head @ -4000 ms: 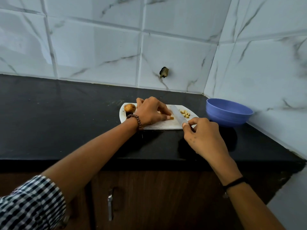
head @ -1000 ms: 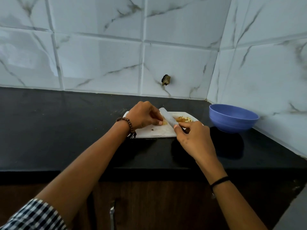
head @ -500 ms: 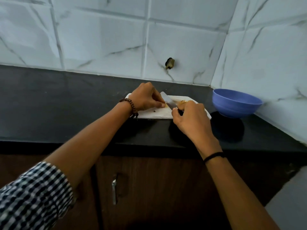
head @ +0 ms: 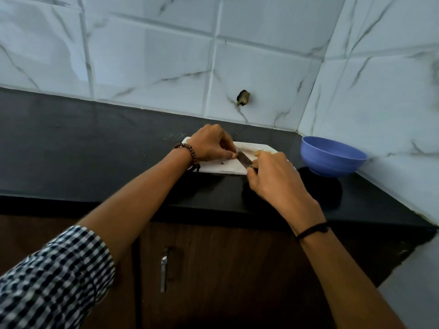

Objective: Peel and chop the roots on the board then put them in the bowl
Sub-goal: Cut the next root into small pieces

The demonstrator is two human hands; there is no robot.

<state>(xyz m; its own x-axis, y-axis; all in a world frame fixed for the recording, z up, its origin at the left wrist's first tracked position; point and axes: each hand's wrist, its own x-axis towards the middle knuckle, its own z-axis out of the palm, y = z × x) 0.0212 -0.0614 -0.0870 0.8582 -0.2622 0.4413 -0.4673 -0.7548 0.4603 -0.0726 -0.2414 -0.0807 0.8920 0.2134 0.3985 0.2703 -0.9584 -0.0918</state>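
Black stone countertop (head: pixel 95 148), white marble-pattern wall tiles (head: pixel 147 58) behind and to the right. A flat white rectangular chopping board (head: pixel 221 168) lies on the counter, near the corner.

Left hand (head: pixel 210 144), dark beaded bracelet (head: pixel 188 151) at the wrist, is curled knuckles-up over the left half of the board. Fingertips (head: pixel 231 155) press down at the blade. Whatever root piece sits under them is hidden; cannot tell if the hand actually grasps anything.

Right hand (head: pixel 275 179) is clenched around the handle of a small steel-bladed knife (head: pixel 244 159). Handle hidden in the fist. Blade slants up and left across the board, its tip touching the left fingertips. Thin black band (head: pixel 312 231) on the right wrist.

Small heap of pale yellow chopped root pieces (head: pixel 260 152) on the board's far right part, just beyond the right hand's knuckles, partly hidden. One dark scrap (head: pixel 222 163) on the board near the left palm.

Round blue plastic bowl (head: pixel 332 156) stands on the counter to the right of the board, apart from it, close to the side wall. Its inside cannot be seen from this angle.

Checked blue-and-white sleeve (head: pixel 52 276) on the left arm. Dark wooden cabinet door with a metal handle (head: pixel 164 269) below the counter. A dark hole (head: pixel 243 98) in the back tile above the board.
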